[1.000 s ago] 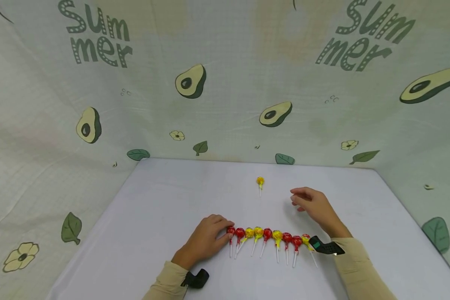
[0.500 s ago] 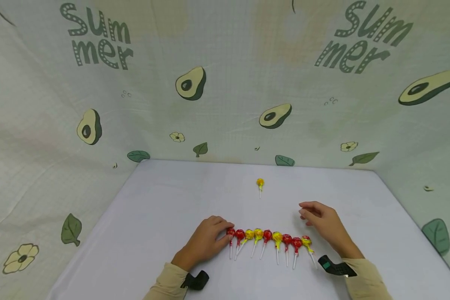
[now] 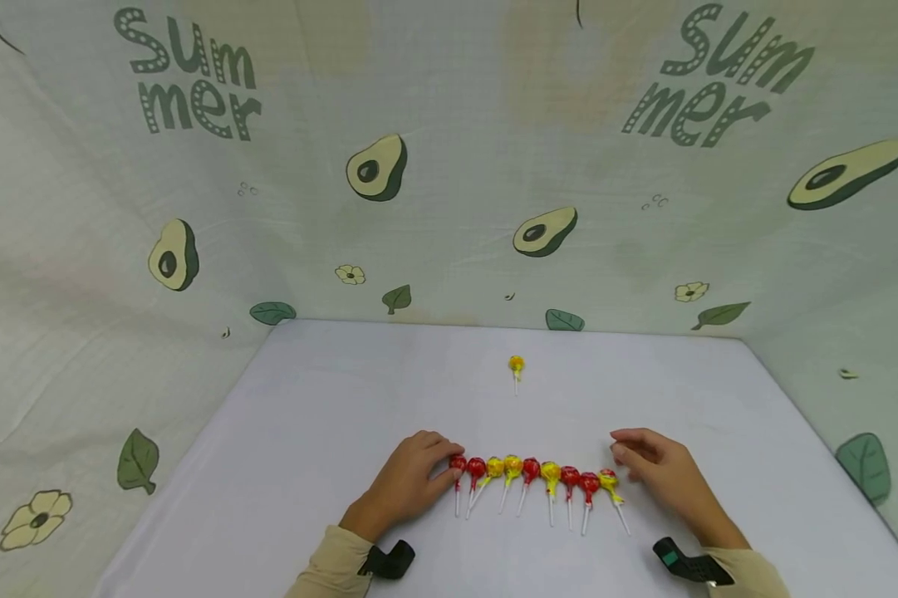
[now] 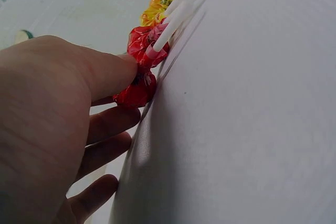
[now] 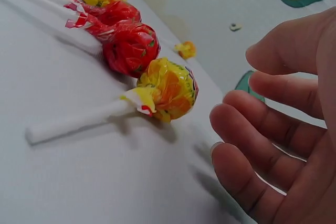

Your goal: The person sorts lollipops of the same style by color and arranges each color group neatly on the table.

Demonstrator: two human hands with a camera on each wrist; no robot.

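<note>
Red and yellow wrapped lollipops lie side by side in a row on the white table, white sticks toward me. At the row's left end, my left hand point(image 3: 407, 480) pinches the head of a red lollipop point(image 3: 458, 462) between thumb and index finger; in the left wrist view the other fingers spread below that red lollipop point(image 4: 137, 88). Just off the right end, my right hand point(image 3: 665, 473) has its fingers loosely bent and holds nothing. Nearest to it is a yellow lollipop point(image 3: 609, 479), whose yellow head point(image 5: 169, 88) sits apart from the fingertips in the right wrist view.
Alone toward the back of the white table point(image 3: 359, 374) lies another yellow lollipop point(image 3: 517, 364). A pale cloth printed with avocados and leaves point(image 3: 449, 166) hangs behind the table and along its sides. Both wrists wear black straps.
My right hand has come back toward me and rightward, down to beside the row's right end, uncovering the last yellow lollipop. The left hand stays at the left end.
</note>
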